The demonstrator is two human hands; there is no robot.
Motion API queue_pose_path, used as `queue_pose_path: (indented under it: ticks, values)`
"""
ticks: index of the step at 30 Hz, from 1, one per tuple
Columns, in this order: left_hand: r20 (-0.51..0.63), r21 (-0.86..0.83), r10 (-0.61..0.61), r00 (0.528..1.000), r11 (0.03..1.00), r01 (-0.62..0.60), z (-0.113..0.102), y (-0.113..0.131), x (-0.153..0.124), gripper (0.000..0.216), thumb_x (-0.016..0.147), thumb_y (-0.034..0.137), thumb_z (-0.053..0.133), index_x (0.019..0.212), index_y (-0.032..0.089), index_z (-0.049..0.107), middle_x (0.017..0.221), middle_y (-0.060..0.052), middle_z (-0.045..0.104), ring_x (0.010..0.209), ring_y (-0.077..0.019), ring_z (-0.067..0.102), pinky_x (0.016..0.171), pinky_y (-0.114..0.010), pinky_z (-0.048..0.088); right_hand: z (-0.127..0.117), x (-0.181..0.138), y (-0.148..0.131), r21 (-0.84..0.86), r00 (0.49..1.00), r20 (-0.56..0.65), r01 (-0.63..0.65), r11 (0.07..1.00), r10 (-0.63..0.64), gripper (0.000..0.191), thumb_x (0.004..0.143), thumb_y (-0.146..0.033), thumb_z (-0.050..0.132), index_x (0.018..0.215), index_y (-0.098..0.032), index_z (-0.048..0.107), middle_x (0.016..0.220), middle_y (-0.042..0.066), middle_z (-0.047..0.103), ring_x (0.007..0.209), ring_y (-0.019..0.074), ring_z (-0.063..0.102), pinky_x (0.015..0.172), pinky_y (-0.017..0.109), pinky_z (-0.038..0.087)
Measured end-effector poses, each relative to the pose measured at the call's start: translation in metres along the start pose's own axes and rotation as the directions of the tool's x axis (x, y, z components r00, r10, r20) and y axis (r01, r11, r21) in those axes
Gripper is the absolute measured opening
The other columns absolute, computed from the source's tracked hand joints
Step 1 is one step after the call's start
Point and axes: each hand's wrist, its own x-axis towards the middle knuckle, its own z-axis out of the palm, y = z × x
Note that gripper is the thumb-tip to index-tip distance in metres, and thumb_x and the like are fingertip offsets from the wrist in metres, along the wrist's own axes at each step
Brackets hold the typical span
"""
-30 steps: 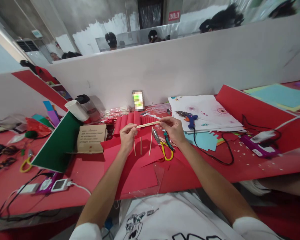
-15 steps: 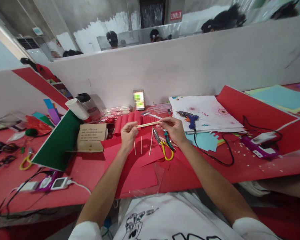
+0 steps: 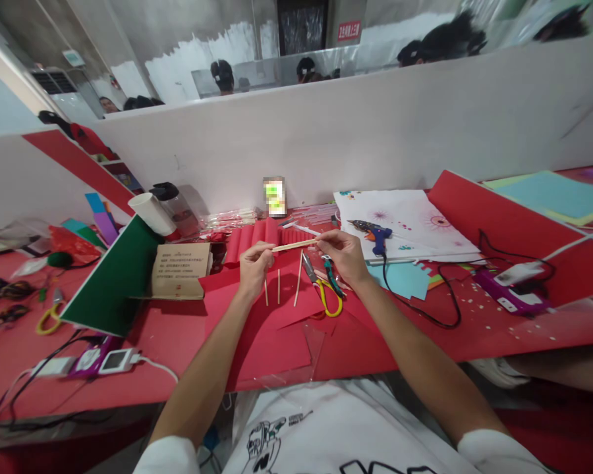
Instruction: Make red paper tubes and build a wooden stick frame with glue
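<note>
A thin pale wooden stick (image 3: 294,245) stretches nearly level between my two hands, above the table. My left hand (image 3: 255,266) pinches its left end, and my right hand (image 3: 343,255) pinches the right end. Below it, several similar sticks (image 3: 279,286) lie on red paper sheets (image 3: 269,342). Yellow-handled scissors (image 3: 330,299) rest just left of my right forearm, beside a teal-handled tool (image 3: 333,276) partly hidden by my right hand. Behind my hands are rolls of red paper (image 3: 247,238).
A blue glue gun (image 3: 379,238) sits on white printed sheets (image 3: 415,217) at the right, its cord looping over the table. At the left stand a cardboard box (image 3: 180,271) and a green board (image 3: 113,283). A lit phone (image 3: 275,197) leans against the white partition (image 3: 375,131).
Both hands keep their grip on the stick and stay almost still. The view has shifted very slightly.
</note>
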Motion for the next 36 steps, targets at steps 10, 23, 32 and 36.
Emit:
queue_pose_path:
  ticks: [10,23,32,36]
  values:
    - [-0.048,0.136,-0.059,0.997,0.989,0.065,0.002,0.002,-0.001,0.032,0.076,0.046,0.085,0.093,0.02,0.077,0.065,0.003,0.059,0.053,-0.006,0.046,0.052,-0.019,0.038,-0.015,0.014,0.007,-0.073,0.995,-0.1,-0.01,0.997,0.003,0.027,0.074,-0.045,0.081,0.083,-0.021,0.072,0.077,0.0,0.072,0.065,0.0154,0.065,0.066,0.029,0.056]
    - [-0.02,0.166,-0.113,0.993,0.979,0.115,0.004,0.004,0.0,0.032,0.079,0.049,0.081,0.09,0.019,0.074,0.067,0.003,0.058,0.052,-0.0064,0.045,0.05,-0.02,0.037,-0.082,0.035,0.03,-0.765,0.981,-0.174,-0.081,0.639,-0.084,0.02,0.087,-0.03,0.061,0.091,-0.016,0.075,0.093,0.01,0.079,0.087,0.023,0.072,0.084,0.032,0.053]
    - [0.012,0.198,-0.124,0.992,0.973,0.119,0.005,0.004,0.0,0.032,0.081,0.05,0.08,0.085,0.019,0.073,0.062,0.003,0.057,0.05,-0.0066,0.044,0.05,-0.02,0.035,-0.067,0.031,0.024,-0.857,0.99,-0.137,-0.131,0.498,0.024,0.018,0.089,-0.022,0.061,0.096,-0.018,0.077,0.096,0.008,0.081,0.09,0.0217,0.075,0.084,0.028,0.053]
    - [0.022,0.223,-0.131,0.991,0.967,0.123,0.004,0.004,0.0,0.031,0.082,0.05,0.079,0.085,0.019,0.073,0.059,0.003,0.056,0.05,-0.0071,0.044,0.051,-0.02,0.035,-0.073,0.031,0.02,-0.9,0.99,-0.124,-0.142,0.412,0.07,0.015,0.087,-0.023,0.065,0.091,-0.019,0.079,0.092,0.008,0.081,0.088,0.0225,0.075,0.08,0.028,0.052]
